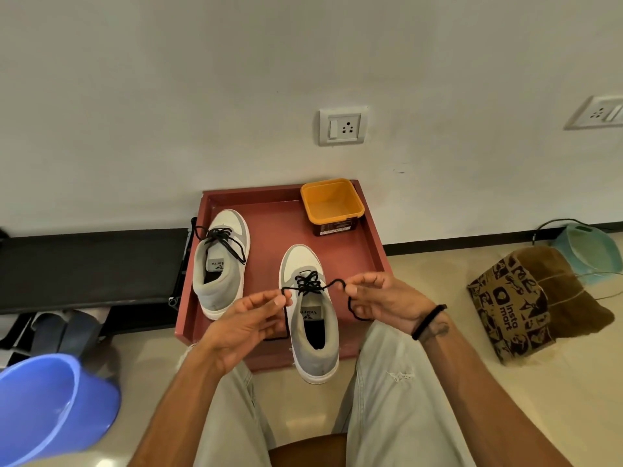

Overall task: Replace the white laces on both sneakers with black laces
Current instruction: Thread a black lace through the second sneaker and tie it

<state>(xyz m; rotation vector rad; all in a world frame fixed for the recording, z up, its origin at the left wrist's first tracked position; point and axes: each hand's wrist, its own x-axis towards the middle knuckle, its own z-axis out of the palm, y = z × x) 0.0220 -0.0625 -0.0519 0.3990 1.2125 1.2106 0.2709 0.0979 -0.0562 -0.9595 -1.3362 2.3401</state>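
Black lace (307, 287) | pinched by both hands | sneaker (312, 318) overhangs tray edge (377, 244)

A red tray (367, 251) sits on the tiled floor (438, 375) against the wall. On the tray lie two grey-and-white sneakers, the left sneaker (220, 264) and the right sneaker (312, 318) overhanging its near edge, and an orange tub (332, 205) in its far right corner.

Left hand (249, 318) and right hand (377, 298) pinch the black lace (308, 285) ends — near sneaker (312, 332) laced.
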